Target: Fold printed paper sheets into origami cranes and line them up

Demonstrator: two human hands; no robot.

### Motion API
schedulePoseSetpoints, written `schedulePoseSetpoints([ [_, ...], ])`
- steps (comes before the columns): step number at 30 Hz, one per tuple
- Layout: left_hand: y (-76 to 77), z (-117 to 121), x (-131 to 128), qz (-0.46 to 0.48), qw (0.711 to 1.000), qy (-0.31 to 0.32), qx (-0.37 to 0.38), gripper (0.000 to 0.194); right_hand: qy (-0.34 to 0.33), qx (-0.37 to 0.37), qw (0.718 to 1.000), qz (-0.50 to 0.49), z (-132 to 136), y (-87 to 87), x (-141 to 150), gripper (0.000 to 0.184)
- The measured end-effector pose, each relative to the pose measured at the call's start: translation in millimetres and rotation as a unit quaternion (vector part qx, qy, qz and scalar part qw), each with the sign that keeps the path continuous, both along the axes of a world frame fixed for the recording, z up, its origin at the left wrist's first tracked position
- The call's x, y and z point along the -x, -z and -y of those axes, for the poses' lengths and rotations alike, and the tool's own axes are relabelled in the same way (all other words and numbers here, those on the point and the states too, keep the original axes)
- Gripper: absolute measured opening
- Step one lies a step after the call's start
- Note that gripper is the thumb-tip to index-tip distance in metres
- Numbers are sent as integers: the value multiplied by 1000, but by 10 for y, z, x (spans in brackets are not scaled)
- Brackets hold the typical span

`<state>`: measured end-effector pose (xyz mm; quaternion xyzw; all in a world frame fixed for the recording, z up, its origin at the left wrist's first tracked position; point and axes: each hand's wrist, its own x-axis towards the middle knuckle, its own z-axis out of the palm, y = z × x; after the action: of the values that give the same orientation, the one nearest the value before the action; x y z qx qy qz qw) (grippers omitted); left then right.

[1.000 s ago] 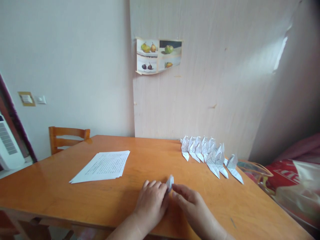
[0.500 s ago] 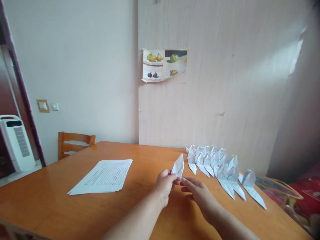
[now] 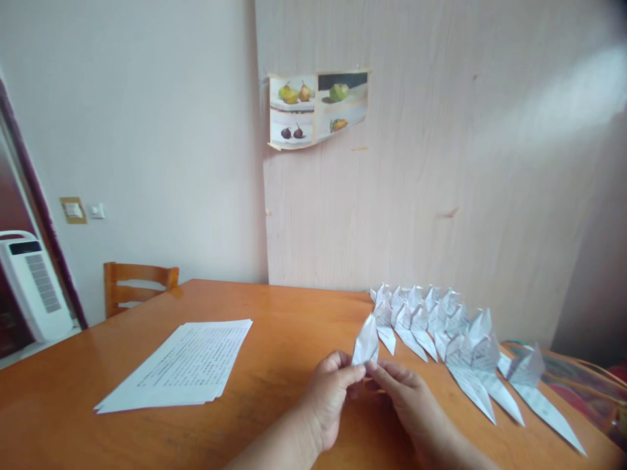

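Now, head view: left hand (image 3: 327,395) and right hand (image 3: 406,391) both pinching folded paper (image 3: 366,341) at base, over counter (image 3: 294,320), long axis upright, tip up; right hand nearer folded pieces (image 3: 484,356) along right edge.

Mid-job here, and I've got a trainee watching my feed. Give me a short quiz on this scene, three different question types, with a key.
1. True or false: the left hand and the right hand both touch the folded paper piece.

2. Where on the table does the group of folded papers stand?
A) Left side
B) Right side
C) Near left corner

3. Fill in: to the left of the hands, on the table, lie sheets of paper covered with ____.

Key: 1. True. 2. B. 3. Printed text.
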<state>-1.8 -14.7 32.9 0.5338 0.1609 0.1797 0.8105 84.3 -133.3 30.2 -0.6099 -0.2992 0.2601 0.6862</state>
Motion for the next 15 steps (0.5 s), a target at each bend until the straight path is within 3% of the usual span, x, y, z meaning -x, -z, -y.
schedulePoseSetpoints([
  [8,52,-19,34,7,999,9,-33,25,14,5,999,-31,34,0,3,41],
  [15,-6,55,82,31,998,19,-44,31,36,18,999,15,87,-65,16,42],
])
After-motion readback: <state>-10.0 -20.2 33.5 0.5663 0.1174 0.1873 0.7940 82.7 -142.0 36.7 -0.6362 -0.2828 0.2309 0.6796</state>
